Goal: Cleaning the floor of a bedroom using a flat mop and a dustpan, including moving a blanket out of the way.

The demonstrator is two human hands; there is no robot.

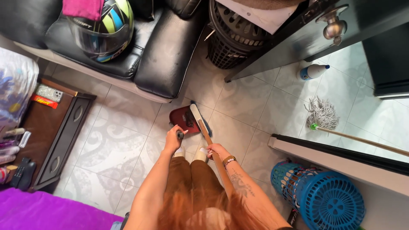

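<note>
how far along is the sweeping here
Near the end, it seems. Done: the patterned floor tiles look free of debris. In hand: the left hand holds the red dustpan while the right hand works the broom against it. Left: emptying the pan; whether it holds dirt is unclear.

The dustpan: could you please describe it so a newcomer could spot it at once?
Start at the black sofa; on the tiled floor just before it lies the dustpan, its handle in the left hand. It is dark red, unlike the pale broom head against it.
</note>
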